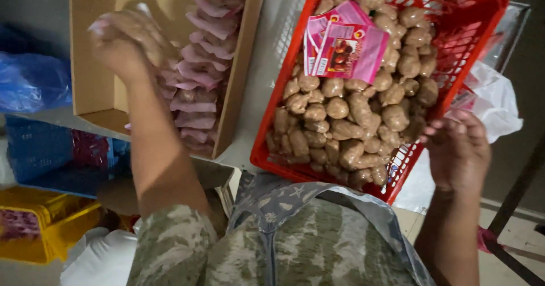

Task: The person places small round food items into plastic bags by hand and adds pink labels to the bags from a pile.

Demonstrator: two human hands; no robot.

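Observation:
My left hand point(122, 42) is blurred and reaches over an open cardboard box point(93, 64). Its fingers are bunched, and I cannot tell if it holds anything. The box holds rows of pink packets point(198, 76) stacked on edge along its right side. My right hand point(457, 147) sits at the right edge of a red plastic crate point(454, 53), its fingers curled against the crate's wall. The crate is full of brown round balls wrapped in clear film point(346, 121). Two pink printed packets point(346, 45) lie on top of the balls.
A white plastic bag point(497, 99) lies behind my right hand. At lower left are a blue crate point(40, 150), a yellow crate point(45, 223) and a blue plastic bag point(31, 81). A dark metal leg point(514, 198) runs down at the right. My camouflage-patterned clothing fills the bottom.

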